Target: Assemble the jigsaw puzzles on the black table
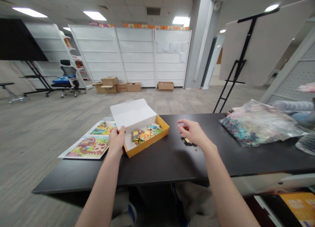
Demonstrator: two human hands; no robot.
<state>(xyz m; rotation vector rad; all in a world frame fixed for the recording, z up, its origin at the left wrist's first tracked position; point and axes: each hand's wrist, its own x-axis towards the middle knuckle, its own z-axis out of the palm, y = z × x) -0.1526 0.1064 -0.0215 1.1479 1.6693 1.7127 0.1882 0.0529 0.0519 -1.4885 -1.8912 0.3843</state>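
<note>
Loose jigsaw pieces [146, 134] lie heaped inside a yellow cardboard box [147, 140], its white lid [133, 114] standing open. The left hand [116, 141] sits at the box's near corner, fingers pressed together over the rim. The right hand [193, 132], loosely open, is just above a small piece [187, 140] on the black surface [159, 168], well right of the box. Printed picture sheets [88, 145] lie left of the box.

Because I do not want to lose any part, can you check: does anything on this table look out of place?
Yes: a few puzzle pieces lie loose on the black table under the right hand, apart from the others inside the yellow box. They look stray because they sit outside the box.
</note>
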